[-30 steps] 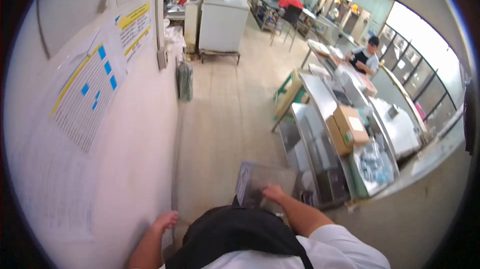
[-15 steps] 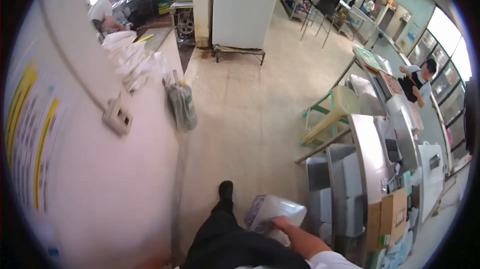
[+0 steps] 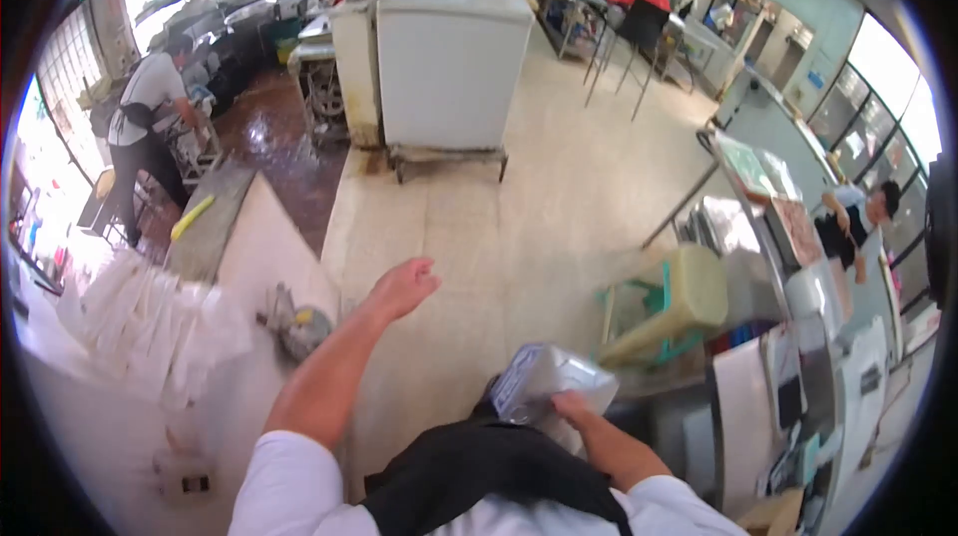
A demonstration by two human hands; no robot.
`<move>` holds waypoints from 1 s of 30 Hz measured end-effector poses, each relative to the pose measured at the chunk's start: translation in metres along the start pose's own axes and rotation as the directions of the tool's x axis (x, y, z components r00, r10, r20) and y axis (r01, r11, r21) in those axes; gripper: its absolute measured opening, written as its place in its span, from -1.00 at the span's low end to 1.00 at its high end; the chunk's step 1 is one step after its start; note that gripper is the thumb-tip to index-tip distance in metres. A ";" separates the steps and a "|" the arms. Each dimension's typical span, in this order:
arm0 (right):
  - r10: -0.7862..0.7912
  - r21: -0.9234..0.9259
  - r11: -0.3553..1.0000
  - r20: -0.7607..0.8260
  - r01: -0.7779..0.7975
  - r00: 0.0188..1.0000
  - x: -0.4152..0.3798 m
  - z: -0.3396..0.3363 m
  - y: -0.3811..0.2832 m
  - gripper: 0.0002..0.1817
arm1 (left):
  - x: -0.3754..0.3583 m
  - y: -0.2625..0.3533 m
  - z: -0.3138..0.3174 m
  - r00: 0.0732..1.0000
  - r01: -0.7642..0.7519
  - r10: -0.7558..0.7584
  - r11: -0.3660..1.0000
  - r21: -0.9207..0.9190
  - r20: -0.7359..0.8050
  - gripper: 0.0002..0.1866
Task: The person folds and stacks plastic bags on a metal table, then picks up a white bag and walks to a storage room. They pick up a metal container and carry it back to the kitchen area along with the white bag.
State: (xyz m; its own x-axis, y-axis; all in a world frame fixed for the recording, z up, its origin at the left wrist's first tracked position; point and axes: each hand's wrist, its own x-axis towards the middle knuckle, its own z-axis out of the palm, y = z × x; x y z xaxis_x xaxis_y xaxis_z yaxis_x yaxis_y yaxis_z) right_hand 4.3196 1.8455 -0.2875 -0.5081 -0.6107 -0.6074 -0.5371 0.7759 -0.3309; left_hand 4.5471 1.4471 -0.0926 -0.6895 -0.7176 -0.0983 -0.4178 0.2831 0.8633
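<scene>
My right hand (image 3: 571, 408) grips a pale, shiny plastic package (image 3: 581, 376) with blue print along one side. It hangs low in front of my body, beside my black apron (image 3: 489, 466). What is inside it, I cannot make out. My left hand (image 3: 404, 288) is stretched forward over the floor with nothing in it, its fingers loosely bent and a little apart. Nearest to that hand is a grey plastic bag (image 3: 301, 328) hanging by the low wall's end.
A white chest (image 3: 449, 77) on a low stand is ahead. On the right are a yellowish stool (image 3: 689, 301) and a cluttered steel table (image 3: 743, 386), with a person (image 3: 848, 227) behind it. Another person (image 3: 145, 117) bends over the wet floor (image 3: 269, 122) at left.
I have moved forward past the wall; the chest and stool look closer. My left hand has come into view, raised ahead. The package stays in my right hand.
</scene>
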 end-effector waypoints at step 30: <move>0.192 0.810 0.485 0.270 -0.330 0.944 0.536 -0.258 -0.081 -0.89 | 0.839 0.328 -0.218 0.572 -0.277 0.816 0.294 0.915 -0.089 0.04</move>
State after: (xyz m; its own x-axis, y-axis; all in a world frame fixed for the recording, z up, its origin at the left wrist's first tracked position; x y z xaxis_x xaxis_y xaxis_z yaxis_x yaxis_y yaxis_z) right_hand 3.9170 1.4141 -0.3998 -0.4004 -0.3847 -0.8317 0.4524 0.7063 -0.5445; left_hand 3.9606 0.7985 0.2160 -0.6822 -0.2362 0.6920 -0.4731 0.8641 -0.1715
